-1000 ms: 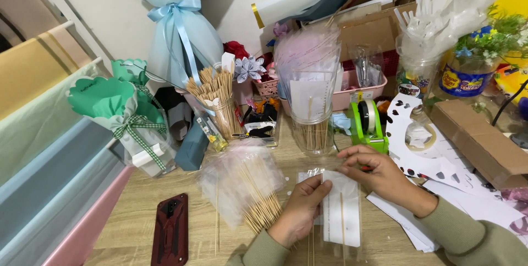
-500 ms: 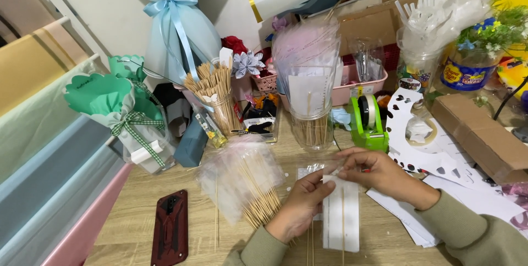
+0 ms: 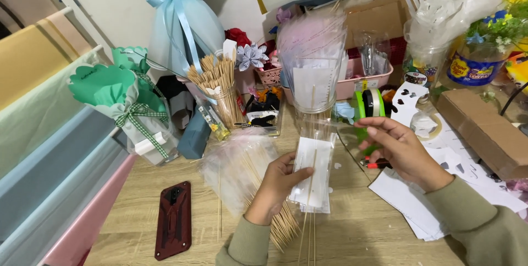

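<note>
At a cluttered craft table, the left hand (image 3: pixel 278 183) pinches a clear sleeve with white card (image 3: pixel 313 170) on a thin skewer (image 3: pixel 307 219) near centre, while the right hand (image 3: pixel 399 148), fingers loosely curled and empty, hovers near the green tape dispenser (image 3: pixel 369 106); steady support keeps the card aligned.

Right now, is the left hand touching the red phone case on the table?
No, the left hand holds a clear sleeve with white card, and the red phone case lies apart.
</note>
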